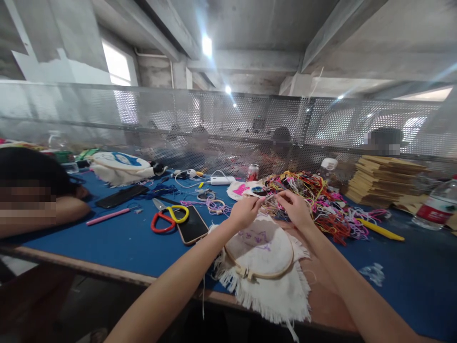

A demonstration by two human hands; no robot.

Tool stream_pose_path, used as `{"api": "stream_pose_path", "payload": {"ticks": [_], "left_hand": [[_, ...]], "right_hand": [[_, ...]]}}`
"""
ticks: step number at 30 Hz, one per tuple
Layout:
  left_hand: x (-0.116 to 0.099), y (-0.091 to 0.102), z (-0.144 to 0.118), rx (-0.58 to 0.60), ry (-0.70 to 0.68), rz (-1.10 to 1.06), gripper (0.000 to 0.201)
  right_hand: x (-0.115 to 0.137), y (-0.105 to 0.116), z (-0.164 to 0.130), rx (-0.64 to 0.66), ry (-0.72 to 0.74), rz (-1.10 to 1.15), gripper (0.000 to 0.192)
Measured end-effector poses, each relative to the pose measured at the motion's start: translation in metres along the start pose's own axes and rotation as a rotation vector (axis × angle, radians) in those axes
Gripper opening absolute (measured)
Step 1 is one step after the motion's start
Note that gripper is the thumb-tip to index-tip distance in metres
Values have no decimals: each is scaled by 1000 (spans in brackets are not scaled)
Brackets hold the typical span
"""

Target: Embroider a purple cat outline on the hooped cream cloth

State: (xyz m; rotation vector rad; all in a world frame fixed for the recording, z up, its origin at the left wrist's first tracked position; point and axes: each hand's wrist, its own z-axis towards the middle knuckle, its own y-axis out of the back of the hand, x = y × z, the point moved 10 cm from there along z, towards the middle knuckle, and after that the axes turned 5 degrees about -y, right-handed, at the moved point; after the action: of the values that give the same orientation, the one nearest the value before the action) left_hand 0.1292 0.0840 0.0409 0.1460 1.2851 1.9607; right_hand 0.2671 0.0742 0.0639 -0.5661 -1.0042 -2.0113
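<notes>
My left hand (246,210) and my right hand (294,208) are raised close together, above the far side of a wooden embroidery hoop (274,275). Both pinch with fingertips; something thin and light shows between them, too small to name. White cloth (271,295) with frayed edges is stretched in the hoop, which lies at the table's front edge with its screw toward me. Purple lines (255,238) mark the cloth. Just beyond my hands lies a tangled heap of coloured yarn (321,205), along with a small cloth piece bearing a pink patch (240,189).
Left of the hoop lie scissors (167,221), a phone (193,225) and a pink pen-like tool (109,216). A yellow tool (382,229), a bottle (437,205) and stacked brown envelopes (382,181) stand right. A person (35,190) leans on the table at left.
</notes>
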Motion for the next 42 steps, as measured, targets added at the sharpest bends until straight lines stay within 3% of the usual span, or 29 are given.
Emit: {"api": "stream_pose_path", "payload": {"ticks": [11, 15, 18, 21, 28, 35, 38, 42], "left_hand": [[4, 1, 0, -50, 33, -72, 49], [17, -8, 6, -22, 119, -435, 50], [28, -33, 3, 154, 296, -867, 50], [26, -49, -1, 301, 379, -1210, 39], [25, -59, -4, 347, 467, -1605, 22], [20, -48, -4, 303, 390, -1523, 19], [18, -45, -5, 321, 322, -1421, 27], [8, -40, -6, 365, 199, -1260, 37]], "right_hand": [[-2, 11, 0, -77, 16, -163, 23], [-2, 16, 0, -135, 85, -299, 22], [4, 17, -3, -156, 142, -353, 22], [12, 14, -6, -149, 198, -370, 22], [11, 4, -7, -103, 199, -396, 25], [11, 4, -7, -80, 159, -321, 26], [-2, -8, -3, 49, 14, -40, 34], [-14, -45, -8, 293, -225, 418, 40]]}}
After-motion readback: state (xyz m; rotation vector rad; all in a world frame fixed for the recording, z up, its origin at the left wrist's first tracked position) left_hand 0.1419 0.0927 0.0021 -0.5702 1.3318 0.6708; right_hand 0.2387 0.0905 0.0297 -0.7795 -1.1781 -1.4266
